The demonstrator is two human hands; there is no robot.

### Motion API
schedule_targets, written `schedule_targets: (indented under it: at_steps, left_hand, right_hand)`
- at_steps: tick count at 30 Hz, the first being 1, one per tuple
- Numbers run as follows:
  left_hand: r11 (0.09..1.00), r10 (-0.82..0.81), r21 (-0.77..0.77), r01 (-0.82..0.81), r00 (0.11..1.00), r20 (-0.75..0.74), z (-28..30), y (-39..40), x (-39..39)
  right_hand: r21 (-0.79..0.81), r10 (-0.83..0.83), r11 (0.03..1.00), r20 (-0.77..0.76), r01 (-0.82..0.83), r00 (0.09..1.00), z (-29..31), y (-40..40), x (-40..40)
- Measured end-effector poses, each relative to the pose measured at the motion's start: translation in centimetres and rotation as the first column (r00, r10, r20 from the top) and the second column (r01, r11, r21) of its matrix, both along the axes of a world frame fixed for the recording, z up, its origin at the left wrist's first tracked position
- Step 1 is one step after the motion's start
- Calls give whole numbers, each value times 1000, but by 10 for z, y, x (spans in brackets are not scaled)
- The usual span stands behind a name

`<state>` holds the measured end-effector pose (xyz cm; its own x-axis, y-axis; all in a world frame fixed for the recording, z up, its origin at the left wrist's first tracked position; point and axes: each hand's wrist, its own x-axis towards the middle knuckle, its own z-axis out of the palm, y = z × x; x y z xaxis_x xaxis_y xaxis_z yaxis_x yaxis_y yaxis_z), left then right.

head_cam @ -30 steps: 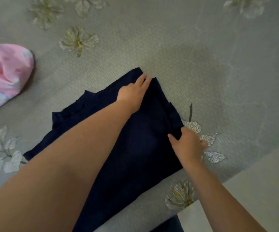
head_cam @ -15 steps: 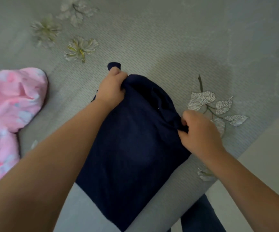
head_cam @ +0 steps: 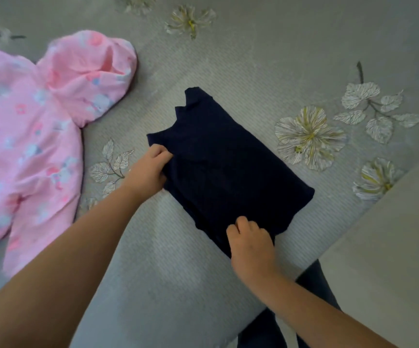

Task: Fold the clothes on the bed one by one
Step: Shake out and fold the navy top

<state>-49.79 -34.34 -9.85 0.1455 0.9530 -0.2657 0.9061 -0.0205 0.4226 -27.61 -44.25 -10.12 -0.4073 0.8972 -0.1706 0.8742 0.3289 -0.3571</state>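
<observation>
Both forearms reach forward from the near edge over the bed (head_cam: 228, 59). The left hand (head_cam: 145, 172) lies at the left edge of the folded navy garment (head_cam: 228, 167), its fingers (head_cam: 159, 153) curled and pinching the cloth there. The right hand (head_cam: 251, 243) sits at the garment's near corner, fingers bent down and clamped on the fabric's edge. The navy garment lies flat in a compact rectangle near the middle of the bed, a notched end pointing far. To the left, well apart from it, a pink printed garment (head_cam: 27, 136) lies spread out. The bed is covered by a grey sheet with pale flowers and leaves. At the near right lies a plain light floor (head_cam: 391, 247).
</observation>
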Motion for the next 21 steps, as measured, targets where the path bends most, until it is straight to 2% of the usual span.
schedule_targets:
  at_steps: [2, 4, 6, 7, 9, 11, 13, 15, 17, 19, 21]
  left_hand:
    - [986, 108, -120, -113, 993, -46, -22, -29, -18]
    - [942, 207, -240, -233, 970, -132, -36, -58, -33]
    - [951, 195, -198, -237, 958, -210, -41, -77, -40]
    - [975, 125, -152, -163, 964, -233, -42, -83, -41]
    - [993, -108, -67, 93, 958, -266, -43, -84, -36]
    - [942, -319, -3, 336, 890, -327, -44, -74, -30]
    - [866, -468, -13, 499, 802, -371, -46, -57, -23]
    - [801, -589, -135, 583, 727, -353, -53, -43, -16]
    - [790, -611, -189, 584, 724, -320, -69, -32, -13]
    - [770, -637, -205, 605, 706, -310, -70, -26, -9]
    - [772, -627, -117, 624, 721, -294, -71, -21, -7]
  right_hand:
    - [-102, 35, 994, 107, -25, 994, -22, -25, -11]
    - [-176, 37, 984, 128, -14, 991, -32, -42, -12]
    - [-142, -20, 989, 75, 31, 997, -34, -48, -9]
    - [-102, -64, 992, 48, 69, 997, -34, -49, -8]
    - [5, -115, 993, 60, 114, 992, -37, -44, -9]
    - [27, -103, 995, 178, 100, 979, -42, -34, -18]
    - [-12, -40, 999, 272, 45, 961, -48, -25, -27]
    - [-71, 7, 997, 311, 16, 950, -57, -19, -32]
    - [-97, 16, 995, 306, 14, 952, -66, -14, -30]
    - [-67, 9, 998, 303, 12, 953, -73, -10, -25]
    - [5, 1, 1000, 284, -3, 959, -80, -9, -19]
